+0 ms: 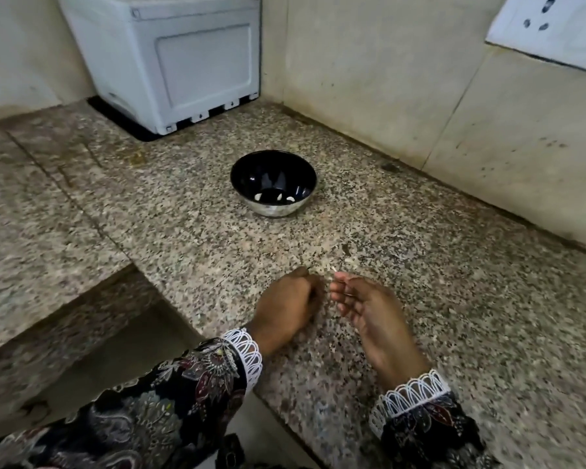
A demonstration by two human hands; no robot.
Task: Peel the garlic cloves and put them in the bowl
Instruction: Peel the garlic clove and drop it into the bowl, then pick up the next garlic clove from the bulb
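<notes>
While the right hand [359,306] is pinching a pale sliver, perhaps garlic skin [334,268], pointing toward 11 o'clock, the left hand [286,304] is lying clenched on the granite bench [454,282], contents hidden. At 12 o'clock the steel bowl [273,183] is holding several peeled garlic cloves [290,199].

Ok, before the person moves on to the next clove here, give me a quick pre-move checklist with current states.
1. Bowl upright on the counter: ok.
2. Peeled cloves already in the bowl: ok.
3. Path from hands to bowl unobstructed: ok.
4. Left hand curled; holding a clove: cannot tell.
5. Right hand pinches a pale scrap, skin or clove: cannot tell.
6. Unpeeled cloves left: cannot tell.
</notes>
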